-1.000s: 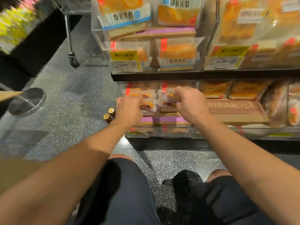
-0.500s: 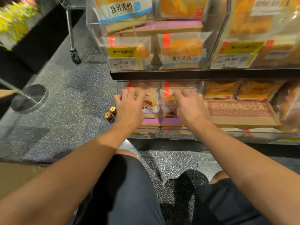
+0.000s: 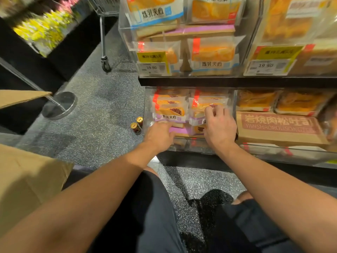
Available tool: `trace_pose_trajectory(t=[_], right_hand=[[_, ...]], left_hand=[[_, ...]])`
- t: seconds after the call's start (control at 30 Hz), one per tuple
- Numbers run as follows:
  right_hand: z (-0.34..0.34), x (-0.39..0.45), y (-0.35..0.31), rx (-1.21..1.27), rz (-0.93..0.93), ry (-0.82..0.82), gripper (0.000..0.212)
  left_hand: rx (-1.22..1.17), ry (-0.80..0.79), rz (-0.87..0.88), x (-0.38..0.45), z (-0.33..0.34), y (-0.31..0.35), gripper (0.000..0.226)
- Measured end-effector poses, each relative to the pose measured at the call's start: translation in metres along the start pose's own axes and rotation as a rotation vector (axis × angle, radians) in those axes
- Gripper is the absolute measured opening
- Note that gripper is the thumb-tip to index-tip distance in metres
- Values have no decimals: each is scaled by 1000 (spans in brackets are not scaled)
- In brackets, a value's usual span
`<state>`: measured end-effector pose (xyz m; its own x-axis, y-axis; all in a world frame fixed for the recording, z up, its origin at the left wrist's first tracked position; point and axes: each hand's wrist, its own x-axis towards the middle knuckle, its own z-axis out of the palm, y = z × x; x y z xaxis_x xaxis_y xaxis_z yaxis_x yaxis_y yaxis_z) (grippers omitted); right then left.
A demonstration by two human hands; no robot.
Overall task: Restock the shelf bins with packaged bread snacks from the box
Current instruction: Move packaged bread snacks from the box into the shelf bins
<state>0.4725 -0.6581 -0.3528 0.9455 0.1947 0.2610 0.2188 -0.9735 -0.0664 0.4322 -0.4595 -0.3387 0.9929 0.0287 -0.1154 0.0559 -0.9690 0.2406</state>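
1. One view only, from the person's head, wide-angle.
2. It faces forward and down, close to the lower shelf bin (image 3: 187, 143).
3. Both forearms, the knees and the floor (image 3: 94, 110) fill the foreground.

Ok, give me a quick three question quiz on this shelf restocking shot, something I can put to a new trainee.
1. True or false: the right hand rests on the bread packs in the lower bin.
2. What lies on the floor left of the lower bin?
A. two small cans
B. a loose bread pack
C. a price tag
3. What price shows on the tags of the upper shelf?

Key: 1 true; 2 A, the two cans; 3 19.90.
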Motion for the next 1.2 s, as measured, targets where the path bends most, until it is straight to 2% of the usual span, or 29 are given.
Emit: trace_pose_trajectory(t=[0.07,0.4,0.6,0.8,0.93,1.07,1.2], right_hand=[[2,-1,0,-32,-6,6,63],[0,0,-6,-60,45,3,40],[-6,1,-12,-16,70,-12,38],[4,-28,-18,144,111,-25,20],[7,-25,-27,246,93,-11,21],[-20,-29,-48,270,97,-209,31],[-99,-23,-86,250,72,-398,35]], left_hand=[[-15,-18,-11,-6,-1,0,39],[-5,-31,-67,1,2,7,33],[-73,-12,-19,8,7,1,32],[-72,31,-67,10,10,-3,32],[-30,3,-113,12,11,1,31],[-52,-92,-152,-3,-13,6,38],[-173,-158,-204,-37,-84,10,33]])
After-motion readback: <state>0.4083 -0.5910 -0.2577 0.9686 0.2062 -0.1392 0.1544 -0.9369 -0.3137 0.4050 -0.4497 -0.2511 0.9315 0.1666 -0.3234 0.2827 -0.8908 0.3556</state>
